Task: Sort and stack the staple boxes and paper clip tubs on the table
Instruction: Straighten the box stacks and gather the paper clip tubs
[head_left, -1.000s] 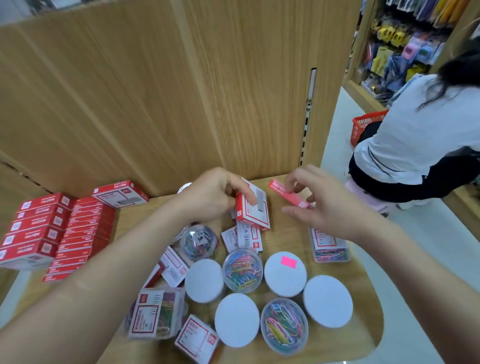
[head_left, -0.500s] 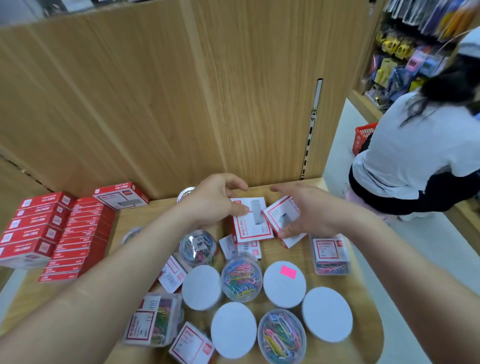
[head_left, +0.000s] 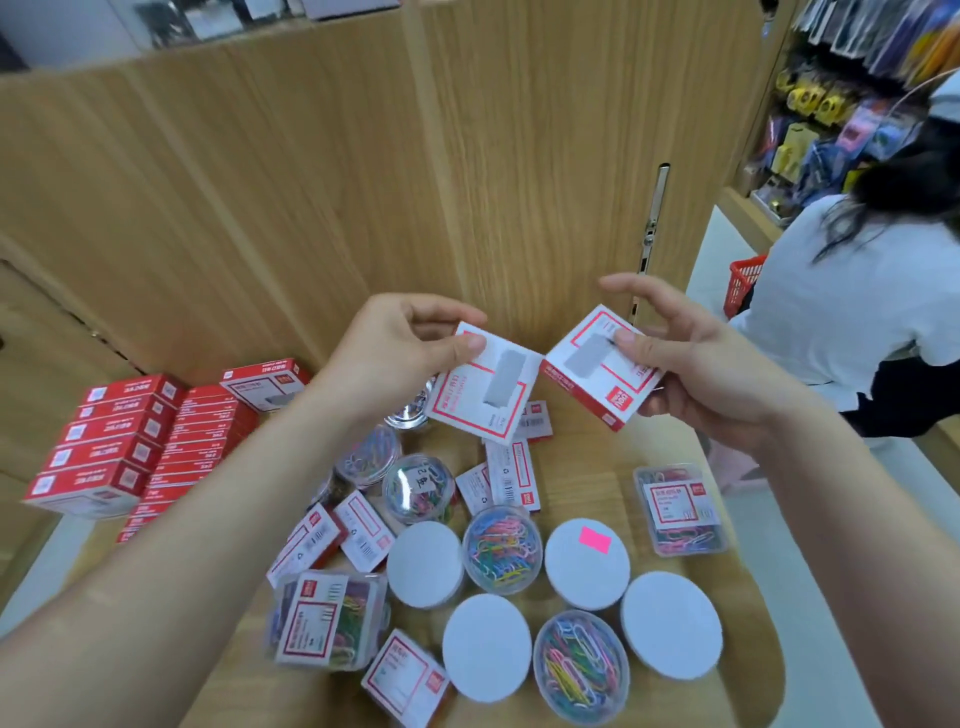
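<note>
Two white-faced staple boxes up in the air above the far side of the table (head_left: 587, 457): left staple box (head_left: 483, 397) pinched at its top corner between thumb and curled fingers of the left hand (head_left: 395, 353), right staple box (head_left: 597, 371) gripped by the right hand (head_left: 696, 374), thumb across its face, other fingers underneath, index finger raised free. Corners of the two nearly meeting, contact not clear.

Judged early to midway in the sort. Done so far: stacked red staple boxes (head_left: 104, 447) in neat columns at the left, one more lying on top at the back. Left to do: several loose staple boxes (head_left: 511, 473) scattered flat and askew among the tubs; round paper clip tubs (head_left: 426, 564) standing singly in a loose cluster, some white lid up, some showing coloured clips, none stacked; rectangular clip tub (head_left: 678, 512) apart at the right, another rectangular tub (head_left: 327, 618) tipped near the front left. Pair in hand probably bound for the red stack.

Against half a second back: both boxes then low on the table top under the hands, now lifted clear and held in front of the wooden panel (head_left: 519, 182); left hand changed from covering to pinching; rest of the clutter unmoved. Beyond, to the right, a person in a white top (head_left: 841, 312) beside a red basket (head_left: 745, 283)
</note>
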